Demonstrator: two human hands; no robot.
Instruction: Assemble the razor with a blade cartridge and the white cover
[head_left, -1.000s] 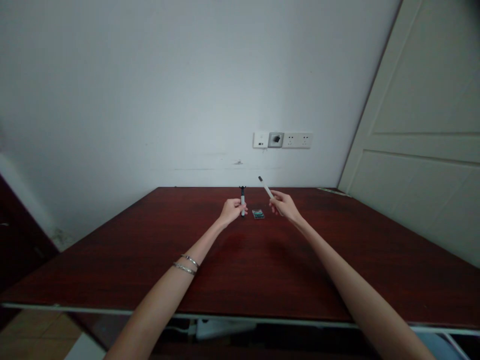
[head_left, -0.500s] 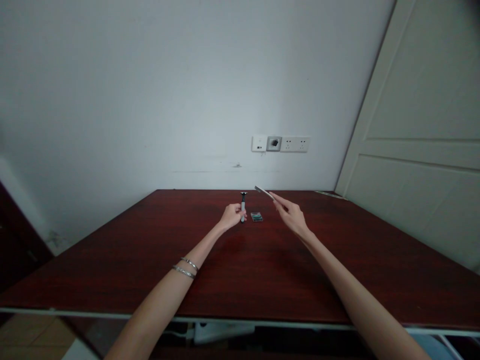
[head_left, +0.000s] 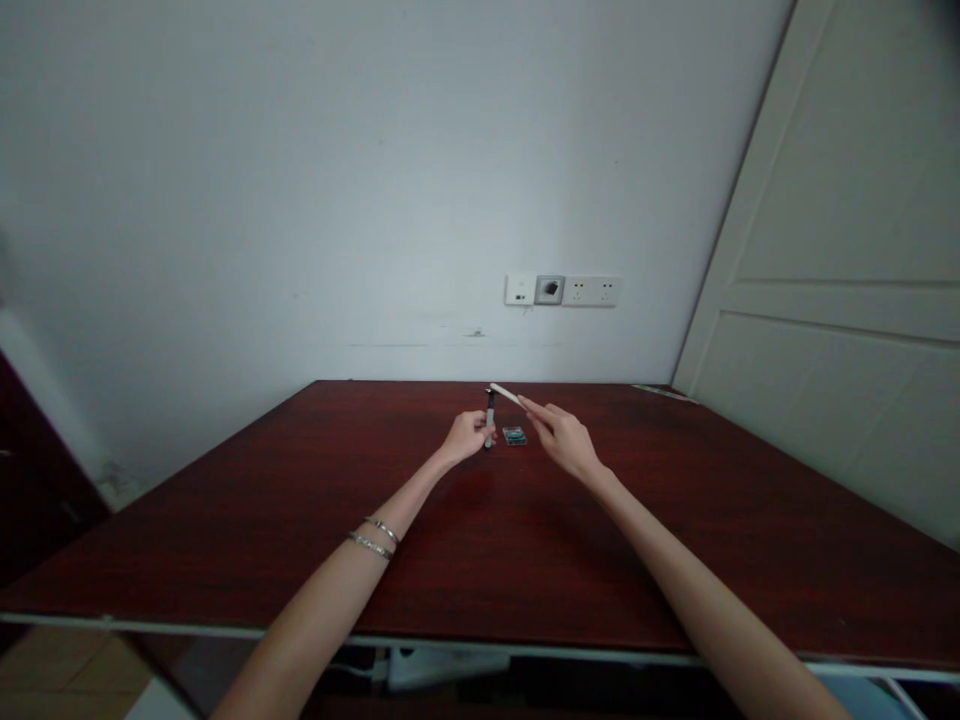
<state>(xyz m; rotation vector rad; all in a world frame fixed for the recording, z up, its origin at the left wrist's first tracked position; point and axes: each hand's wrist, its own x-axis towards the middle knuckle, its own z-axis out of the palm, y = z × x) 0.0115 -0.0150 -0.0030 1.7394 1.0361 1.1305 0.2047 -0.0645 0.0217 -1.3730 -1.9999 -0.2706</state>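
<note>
Upright in my left hand (head_left: 469, 436) is a razor (head_left: 490, 420) with a grey handle and a dark neck, its head at the top. My fingers close round the lower handle. From the right, my right hand (head_left: 564, 438) pinches a slim whitish stick-shaped tool (head_left: 506, 394), whose exact kind I cannot make out. Its far end is at the razor's head; whether they touch I cannot tell. Between my hands, a small clear case (head_left: 514, 436) with something bluish-green inside lies on the dark red wooden table (head_left: 480, 540).
Behind the table rises a pale wall with a row of sockets and switches (head_left: 562, 290). A white panelled door (head_left: 847, 300) stands on the right. Under the front edge, a white object (head_left: 446, 665) and a cable are partly visible.
My right hand has moved left with the whitish tool, bringing its tip from right of the razor to the razor's head. My left hand stays nearly in place on the razor.
</note>
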